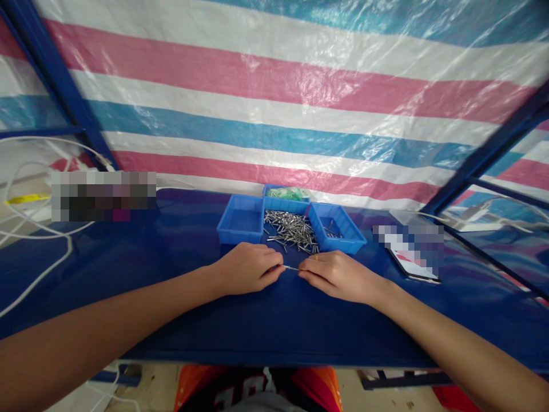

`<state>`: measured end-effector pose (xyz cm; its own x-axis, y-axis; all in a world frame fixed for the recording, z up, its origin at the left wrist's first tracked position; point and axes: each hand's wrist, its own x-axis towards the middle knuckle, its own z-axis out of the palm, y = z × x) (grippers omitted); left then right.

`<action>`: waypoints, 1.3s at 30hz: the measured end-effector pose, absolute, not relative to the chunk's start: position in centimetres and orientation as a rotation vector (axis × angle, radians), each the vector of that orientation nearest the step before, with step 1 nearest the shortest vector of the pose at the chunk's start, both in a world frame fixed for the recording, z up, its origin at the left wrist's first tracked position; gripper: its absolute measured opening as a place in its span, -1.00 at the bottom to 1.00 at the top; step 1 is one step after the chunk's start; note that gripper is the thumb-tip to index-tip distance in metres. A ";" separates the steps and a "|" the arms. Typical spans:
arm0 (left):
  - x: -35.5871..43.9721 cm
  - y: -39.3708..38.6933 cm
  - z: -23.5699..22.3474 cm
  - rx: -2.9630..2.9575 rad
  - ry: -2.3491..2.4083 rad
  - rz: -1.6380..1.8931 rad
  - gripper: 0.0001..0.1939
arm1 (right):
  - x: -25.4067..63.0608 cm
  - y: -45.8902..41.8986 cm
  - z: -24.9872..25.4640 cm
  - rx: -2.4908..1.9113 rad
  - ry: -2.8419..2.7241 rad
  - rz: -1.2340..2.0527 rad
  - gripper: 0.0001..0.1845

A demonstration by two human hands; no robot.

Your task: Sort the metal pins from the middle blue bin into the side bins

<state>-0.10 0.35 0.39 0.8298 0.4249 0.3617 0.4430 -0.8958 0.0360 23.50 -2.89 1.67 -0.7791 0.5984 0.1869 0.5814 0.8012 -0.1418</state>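
Note:
Between my two hands runs a thin metal pin-like piece (292, 268), roughly level, just above the blue table. My left hand (251, 268) pinches its left end between thumb and fingertips. On the other side my right hand (332, 276), with a ring on one finger, pinches the right end. Both tips of the piece are hidden in the fingers. Just beyond the hands lies a loose pile of small silvery metal pieces (291, 230). The left blue bin (240, 236) shows nothing inside, while the right blue bin (343, 243) has a few similar pieces in it.
Behind the pile stands another blue bin (286, 205) with green plastic-wrapped material. A phone (414, 269) lies on the blue table (274, 326) at right. White cables (68, 252) trail along the left side. Blue frame posts and a striped plastic sheet (274, 103) close off the back.

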 end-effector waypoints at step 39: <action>0.5 -0.4 -0.1 -2.753 -0.184 -0.812 -0.68 | 22.7 -2.8 0.3 -0.814 -2.656 0.282 -0.67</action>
<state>0.53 -0.42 -0.07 0.8352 0.0462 0.5480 0.1943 -0.9570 -0.2155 22.68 -2.79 0.31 -0.7748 0.5725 0.2683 0.5035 0.8153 -0.2860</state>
